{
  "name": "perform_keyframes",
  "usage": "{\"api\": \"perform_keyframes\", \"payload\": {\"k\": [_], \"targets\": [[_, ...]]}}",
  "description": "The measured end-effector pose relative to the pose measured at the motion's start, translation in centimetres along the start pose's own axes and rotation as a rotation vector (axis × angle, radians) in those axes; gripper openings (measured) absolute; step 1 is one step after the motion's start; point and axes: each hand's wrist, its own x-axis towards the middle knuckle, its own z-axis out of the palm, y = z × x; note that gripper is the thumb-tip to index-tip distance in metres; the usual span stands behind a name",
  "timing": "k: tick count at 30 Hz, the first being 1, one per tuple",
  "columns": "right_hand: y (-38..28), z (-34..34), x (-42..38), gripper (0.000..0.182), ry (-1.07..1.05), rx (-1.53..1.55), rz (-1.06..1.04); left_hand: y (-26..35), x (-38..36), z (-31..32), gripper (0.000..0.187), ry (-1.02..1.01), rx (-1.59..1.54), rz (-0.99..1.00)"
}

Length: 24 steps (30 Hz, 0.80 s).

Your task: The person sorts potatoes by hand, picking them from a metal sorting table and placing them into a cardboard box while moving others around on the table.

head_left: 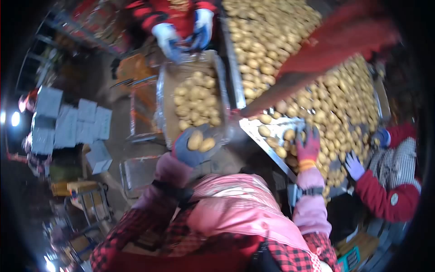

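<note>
My left hand [192, 147], in a grey glove, holds two potatoes [200, 142] in its upturned palm at the near end of a lined box [165, 97]. More potatoes [195, 100] lie inside that box. My right hand [308, 146], in a pink and orange glove, reaches among the loose potatoes [331, 104] on the sorting table [267, 148], its fingers spread. Whether anything lies under its palm is hidden.
A co-worker's gloved hands [183, 38] are at the box's far end. Another worker's gloved hands [355, 167] are at the table's right. A blurred red sheet or sleeve [317, 54] crosses the table. Stacked cartons [74, 120] and a cart [88, 204] stand left.
</note>
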Motion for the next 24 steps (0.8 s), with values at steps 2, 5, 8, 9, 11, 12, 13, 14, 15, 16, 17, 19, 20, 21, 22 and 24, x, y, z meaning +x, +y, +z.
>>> {"api": "perform_keyframes", "payload": {"k": [2,5,8,9,11,12,13,14,15,16,17,19,20,21,22,24], "targets": [[-2.5,-2.2,-2.0,0.045,-0.080,0.081,-0.104,2.3,-0.6,1.2,0.049,-0.046,-0.182,0.038],[-4.2,-3.5,-5.6,0.042,-0.195,0.108,-0.063,1.4,-1.6,-1.6,0.048,0.065,0.071,0.014],[-3.8,-4.3,-9.4,0.041,-0.302,0.224,0.058,0.5,-3.5,-2.5,0.043,0.173,0.254,-0.006],[-3.8,-4.7,-10.2,0.041,-0.315,0.220,0.088,0.7,-4.1,-3.6,0.042,0.242,-0.117,-0.119],[-3.8,-5.5,-11.6,0.040,-0.346,0.205,0.148,1.8,-4.8,-6.3,0.045,0.255,-0.159,-0.083],[-3.9,-6.0,-11.7,0.039,-0.342,0.202,0.140,2.3,-5.1,-7.7,0.046,0.266,-0.182,-0.064],[-3.7,-6.2,-11.8,0.039,-0.345,0.194,0.137,2.8,-5.1,-8.5,0.048,0.277,-0.203,-0.042],[-3.4,-6.2,-11.8,0.039,-0.345,0.188,0.135,3.9,-4.9,-7.7,0.050,0.294,-0.229,0.006],[-3.3,-6.3,-12.0,0.039,-0.346,0.182,0.135,5.2,-4.8,-6.8,0.051,0.313,-0.255,0.052],[-4.3,-6.8,-11.5,0.038,-0.359,0.160,0.171,6.2,-4.6,-6.3,0.053,0.331,-0.280,0.098],[-4.7,-6.8,-11.5,0.037,-0.368,0.154,0.177,6.7,-4.3,-7.2,0.054,0.239,-0.193,0.155],[-5.1,-6.9,-11.6,0.036,-0.388,0.143,0.186,7.6,-4.5,-8.4,0.054,0.112,-0.313,0.197],[-5.1,-6.9,-11.6,0.037,-0.413,0.161,0.180,8.0,-4.8,-8.3,0.054,0.080,-0.531,0.177],[-5.1,-6.8,-11.6,0.038,-0.436,0.179,0.172,8.4,-5.0,-8.2,0.053,0.055,-0.738,0.153],[-5.1,-6.7,-11.4,0.039,-0.457,0.199,0.164,8.4,-4.9,-7.8,0.048,0.136,-0.461,0.189],[-5.4,-6.6,-11.3,0.039,-0.473,0.189,0.166,7.9,-4.7,-7.6,0.046,0.232,-0.228,0.196]]}}
